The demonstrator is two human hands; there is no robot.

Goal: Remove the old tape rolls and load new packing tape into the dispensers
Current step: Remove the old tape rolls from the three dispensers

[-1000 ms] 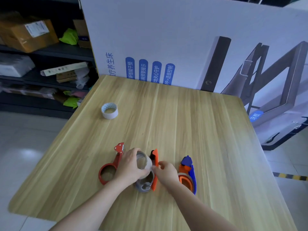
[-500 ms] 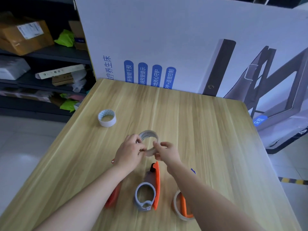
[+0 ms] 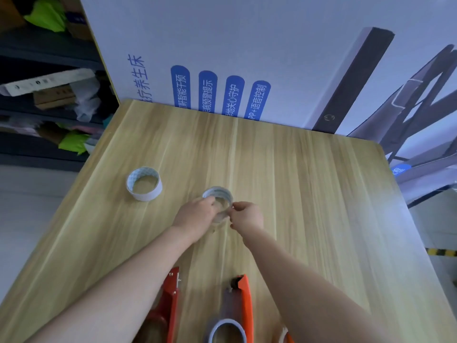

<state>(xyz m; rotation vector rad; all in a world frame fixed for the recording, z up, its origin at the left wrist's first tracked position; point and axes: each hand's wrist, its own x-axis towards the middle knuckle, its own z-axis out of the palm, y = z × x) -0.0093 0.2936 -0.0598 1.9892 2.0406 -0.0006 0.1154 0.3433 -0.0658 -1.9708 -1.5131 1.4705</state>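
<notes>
Left hand (image 3: pixel 195 216) and right hand (image 3: pixel 247 215) meet over the middle of the counter (image 3: pixel 309 194), and between them they hold a clear tape roll (image 3: pixel 217 193). The left hand's fingers curl around the roll's near left side, while the right hand pinches its right edge with fingertips and thumb. The roll's open ring faces mostly upward, tilted slightly toward the far edge, and the wood grain shows through its centre. Whether its bottom rests on the counter or sits just above it cannot be told, since the hands cover that part. A white tape roll (image 3: pixel 144 183) lies flat on the counter to the left of the hands, apart from them, its hole facing up. Nearer the person, between the two forearms, a red dispenser (image 3: pixel 170 293) lies with its toothed end pointing away, its lower part partly covered by the left forearm. Just to its right lies an orange and grey dispenser (image 3: pixel 243 300), also pointing away, with its grey ring cut off by the bottom of the view. An orange edge (image 3: pixel 288 339) of another object peeks out beside the right forearm at the bottom. A large printed board (image 3: pixel 247 33) with blue labels stands along the far edge of the counter, and dark shelves (image 3: pixel 37 58) with boxes and bags stand to the left.
</notes>
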